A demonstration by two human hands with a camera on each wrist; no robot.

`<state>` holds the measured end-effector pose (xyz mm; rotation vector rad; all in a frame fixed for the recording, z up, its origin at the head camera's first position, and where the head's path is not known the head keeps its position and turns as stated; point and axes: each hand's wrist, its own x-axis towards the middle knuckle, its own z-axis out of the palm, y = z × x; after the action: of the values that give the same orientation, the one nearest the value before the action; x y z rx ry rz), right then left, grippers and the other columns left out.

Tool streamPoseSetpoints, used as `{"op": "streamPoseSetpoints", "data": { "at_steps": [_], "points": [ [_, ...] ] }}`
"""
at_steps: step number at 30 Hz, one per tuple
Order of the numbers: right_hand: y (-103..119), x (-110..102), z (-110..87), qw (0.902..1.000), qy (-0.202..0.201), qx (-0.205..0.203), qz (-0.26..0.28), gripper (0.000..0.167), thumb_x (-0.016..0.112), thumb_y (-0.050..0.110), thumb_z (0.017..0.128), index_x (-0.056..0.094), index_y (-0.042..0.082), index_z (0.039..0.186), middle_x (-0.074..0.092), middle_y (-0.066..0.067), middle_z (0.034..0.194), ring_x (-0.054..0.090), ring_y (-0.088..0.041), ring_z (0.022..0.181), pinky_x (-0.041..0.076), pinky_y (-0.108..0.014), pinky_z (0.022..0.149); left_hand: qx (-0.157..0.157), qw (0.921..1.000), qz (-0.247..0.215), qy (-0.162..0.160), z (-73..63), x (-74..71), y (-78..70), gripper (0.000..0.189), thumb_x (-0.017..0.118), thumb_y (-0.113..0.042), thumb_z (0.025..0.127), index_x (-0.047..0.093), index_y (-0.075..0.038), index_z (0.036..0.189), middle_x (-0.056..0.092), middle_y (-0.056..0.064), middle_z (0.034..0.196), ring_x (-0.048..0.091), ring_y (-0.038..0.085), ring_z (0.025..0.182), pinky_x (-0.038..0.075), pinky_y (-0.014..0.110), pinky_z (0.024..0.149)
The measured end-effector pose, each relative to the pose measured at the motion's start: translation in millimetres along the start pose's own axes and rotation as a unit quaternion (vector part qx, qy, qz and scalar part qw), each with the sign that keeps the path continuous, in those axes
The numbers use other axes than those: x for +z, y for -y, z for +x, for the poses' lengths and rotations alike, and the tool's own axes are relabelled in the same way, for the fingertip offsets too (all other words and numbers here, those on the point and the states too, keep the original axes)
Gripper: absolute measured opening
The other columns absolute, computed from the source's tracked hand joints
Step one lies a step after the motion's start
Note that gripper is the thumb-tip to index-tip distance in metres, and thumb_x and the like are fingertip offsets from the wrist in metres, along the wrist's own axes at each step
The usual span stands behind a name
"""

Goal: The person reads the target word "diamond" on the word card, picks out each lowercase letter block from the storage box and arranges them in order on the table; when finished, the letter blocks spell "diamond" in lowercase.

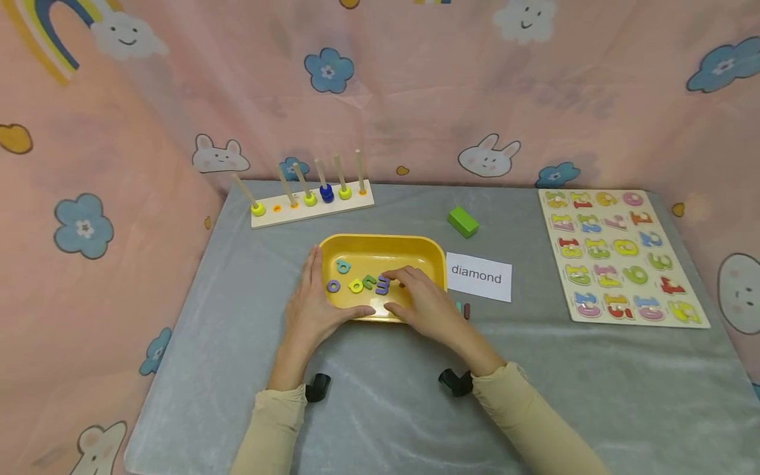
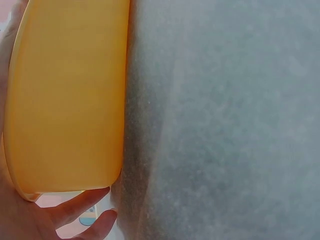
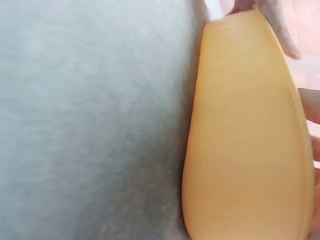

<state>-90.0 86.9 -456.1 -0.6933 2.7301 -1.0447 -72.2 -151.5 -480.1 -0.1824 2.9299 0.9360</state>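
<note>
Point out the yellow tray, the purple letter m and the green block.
Yellow tray (image 1: 388,255): head view, on its bare inner floor.
Purple letter m (image 1: 382,285): head view, on its middle stroke.
Green block (image 1: 462,220): head view, on its top face.

A white card (image 1: 478,278) reads "diamond". The tray (image 1: 410,245) holds letter m (image 1: 382,285) and letter o (image 1: 328,286). The board (image 1: 654,287) shows numerals (image 1: 672,285).

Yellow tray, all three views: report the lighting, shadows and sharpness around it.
Head view: fairly even light, the print on the white card beside the yellow tray legible; left wrist view: tray wall deep amber, a dark shadow along its base on the grey cloth; right wrist view: wall paler, washed out, cloth texture soft.
</note>
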Motion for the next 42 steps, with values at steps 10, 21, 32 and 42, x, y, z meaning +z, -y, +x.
{"op": "streamPoseSetpoints", "data": {
  "at_steps": [10, 21, 32, 42],
  "points": [
    [-3.9, 6.0, 31.3, 0.9964, 0.08, -0.013, -0.026, 0.062, 0.086, 0.024, 0.091, 0.064, 0.016, 0.148, 0.059, -0.01, 0.154, 0.054, -0.036, 0.13, 0.046, -0.053, 0.112, 0.001, 1.0, 0.002, -0.003, -0.1, -0.2, -0.4, 0.155, 0.089, -0.082, 0.058, 0.003, -0.022, 0.173, 0.007, -0.004, 0.181, 0.044, 0.041, 0.151, 0.049, 0.067, 0.104],
    [2.9, 29.1, 56.7, 0.9923, 0.113, -0.023, -0.044, 0.056, 0.083, 0.026, 0.094, 0.066, 0.022, 0.147, 0.064, -0.009, 0.132, 0.05, -0.029, 0.112, 0.034, -0.044, 0.091, 0.001, 1.0, 0.006, 0.004, -0.6, -0.9, -1.0, 0.152, 0.087, -0.082, 0.062, 0.001, -0.022, 0.173, 0.005, -0.003, 0.181, 0.046, 0.04, 0.15, 0.05, 0.066, 0.102],
    [3.6, 34.0, 61.6, 0.9976, 0.059, -0.026, -0.024, 0.014, 0.081, 0.015, 0.095, 0.075, 0.009, 0.106, 0.069, -0.006, 0.106, 0.056, -0.025, 0.104, 0.042, -0.046, 0.098, 0.003, 1.0, 0.006, -0.003, -0.3, -1.5, -0.1, 0.153, 0.09, -0.079, 0.061, 0.004, -0.021, 0.173, 0.009, -0.001, 0.181, 0.05, 0.039, 0.146, 0.053, 0.063, 0.098],
    [-0.5, 5.3, 23.1, 0.9946, -0.064, -0.066, 0.048, 0.014, 0.076, 0.008, 0.097, 0.078, 0.006, 0.111, 0.074, -0.007, 0.103, 0.059, -0.024, 0.099, 0.051, -0.043, 0.09, -0.004, 1.0, -0.002, -0.003, -0.1, 0.1, 0.3, 0.156, 0.089, -0.082, 0.057, 0.003, -0.023, 0.173, 0.007, -0.003, 0.181, 0.044, 0.04, 0.151, 0.048, 0.065, 0.107]
  ]
}}
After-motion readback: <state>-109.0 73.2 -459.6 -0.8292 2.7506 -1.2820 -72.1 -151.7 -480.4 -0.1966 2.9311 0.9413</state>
